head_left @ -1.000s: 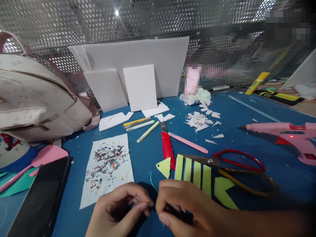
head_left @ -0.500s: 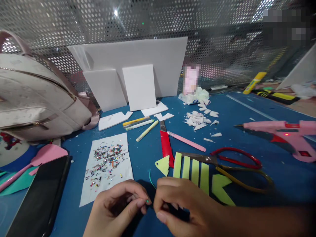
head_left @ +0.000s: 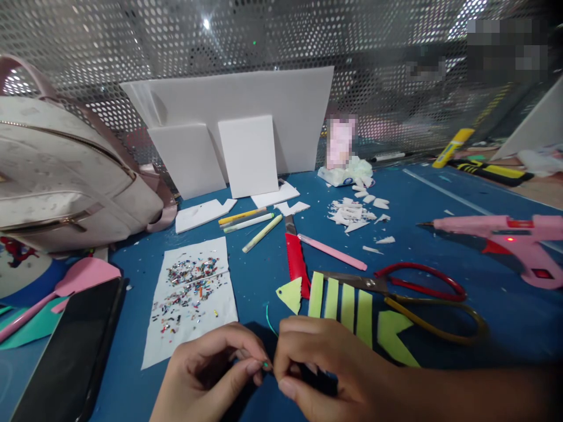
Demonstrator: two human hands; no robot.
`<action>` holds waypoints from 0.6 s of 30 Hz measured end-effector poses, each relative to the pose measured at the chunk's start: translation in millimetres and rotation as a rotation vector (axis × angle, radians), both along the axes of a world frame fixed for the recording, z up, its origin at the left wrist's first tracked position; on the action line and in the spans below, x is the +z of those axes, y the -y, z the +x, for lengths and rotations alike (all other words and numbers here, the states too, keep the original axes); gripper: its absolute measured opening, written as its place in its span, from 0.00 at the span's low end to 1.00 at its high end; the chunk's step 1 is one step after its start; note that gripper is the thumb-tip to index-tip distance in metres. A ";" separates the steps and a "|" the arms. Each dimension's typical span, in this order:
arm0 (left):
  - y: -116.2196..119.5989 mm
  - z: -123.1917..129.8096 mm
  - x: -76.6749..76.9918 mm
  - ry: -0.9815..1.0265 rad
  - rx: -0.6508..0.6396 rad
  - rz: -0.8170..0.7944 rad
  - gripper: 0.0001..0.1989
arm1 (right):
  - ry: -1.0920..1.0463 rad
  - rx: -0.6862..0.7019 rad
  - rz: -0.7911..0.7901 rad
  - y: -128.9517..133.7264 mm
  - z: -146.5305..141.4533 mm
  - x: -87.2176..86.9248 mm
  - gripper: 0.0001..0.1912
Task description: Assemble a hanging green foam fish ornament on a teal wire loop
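My left hand (head_left: 215, 375) is closed in a pinch, with a tiny green bead (head_left: 265, 364) at its thumb and fingertips. Close beside it, almost touching, my right hand (head_left: 316, 366) has its fingers curled and pressed together. A thin teal string (head_left: 269, 318) runs into the right hand's fingers; the grip on it is mostly hidden. Left of the hands lies a white paper sheet (head_left: 153, 346) scattered with small coloured beads (head_left: 193, 281). Partly behind my right hand are light-green fish-shaped pieces: a head (head_left: 291, 295), several strips (head_left: 332, 298) and a tail (head_left: 394, 337).
Scissors (head_left: 422, 299) with red and yellow handles lie right, near a pink glue gun (head_left: 510, 231) with a lit red light. A red-handled knife (head_left: 296, 258), markers (head_left: 263, 233) and white scraps (head_left: 349, 214) lie ahead. A phone (head_left: 65, 351) and backpack (head_left: 74, 170) are left.
My left fingertips, with the green bead, have shifted slightly right and down, closer to the right hand. The right hand is nearly still.
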State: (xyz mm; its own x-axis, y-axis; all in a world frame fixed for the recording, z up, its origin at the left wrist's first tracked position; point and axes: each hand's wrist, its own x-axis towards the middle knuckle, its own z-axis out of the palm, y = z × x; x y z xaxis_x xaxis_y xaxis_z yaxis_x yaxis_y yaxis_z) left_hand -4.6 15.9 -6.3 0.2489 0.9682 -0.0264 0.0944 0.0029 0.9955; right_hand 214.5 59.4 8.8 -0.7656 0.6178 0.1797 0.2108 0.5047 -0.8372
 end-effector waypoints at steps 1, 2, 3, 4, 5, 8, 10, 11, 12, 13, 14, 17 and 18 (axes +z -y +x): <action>-0.2 -0.4 -0.4 0.000 -0.005 0.002 0.05 | -0.001 -0.002 -0.005 -0.1 -0.1 0.0 0.04; -0.4 -0.5 -0.7 0.000 -0.004 0.004 0.05 | 0.000 -0.006 -0.010 -0.3 -0.2 0.2 0.04; -0.6 -0.6 -0.9 -0.003 -0.007 0.006 0.05 | 0.001 -0.005 -0.010 -0.6 -0.5 0.4 0.04; -0.8 -0.4 -0.9 -0.008 -0.012 0.010 0.05 | 0.006 -0.006 -0.009 -1.1 -0.8 0.8 0.04; -0.9 -0.1 -0.9 -0.017 -0.016 0.015 0.05 | 0.011 -0.006 -0.009 -1.6 -1.1 1.1 0.04; -0.8 1.6 0.4 -0.050 -0.026 0.039 0.05 | 0.017 -0.005 -0.014 -3.0 -1.3 1.8 0.04; -0.3 3.1 2.0 -0.084 -0.031 0.062 0.05 | 0.019 0.010 -0.020 -3.4 -0.9 1.6 0.05; 0.0 3.8 3.0 -0.103 -0.033 0.074 0.05 | 0.016 0.015 -0.019 -3.4 -0.6 1.3 0.05; 0.3 4.5 4.0 -0.123 -0.037 0.084 0.05 | 0.012 0.011 -0.016 -3.4 -0.4 0.8 0.05; 0.5 5.1 5.0 -0.142 -0.038 0.090 0.05 | 0.004 0.007 -0.016 -3.4 -0.3 0.3 0.06; 0.7 5.5 6.0 -0.158 -0.042 0.092 0.05 | -0.005 0.005 -0.016 -3.3 -0.3 -0.3 0.06; 0.7 6.1 7.6 -0.183 -0.051 0.094 0.05 | -0.020 -0.008 -0.017 -2.3 -1.0 -1.9 0.07; 0.8 6.1 7.6 -0.187 -0.050 0.097 0.05 | -0.015 -0.018 -0.017 -1.6 -1.4 -2.3 0.08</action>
State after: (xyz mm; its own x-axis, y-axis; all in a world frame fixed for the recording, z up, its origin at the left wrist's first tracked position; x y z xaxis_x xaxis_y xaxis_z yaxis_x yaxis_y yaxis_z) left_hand 1.5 15.1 1.3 0.2963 0.9550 0.0156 0.2756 -0.1011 0.9559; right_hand 213.1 61.0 6.5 -0.7517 0.6342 0.1809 0.2066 0.4870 -0.8486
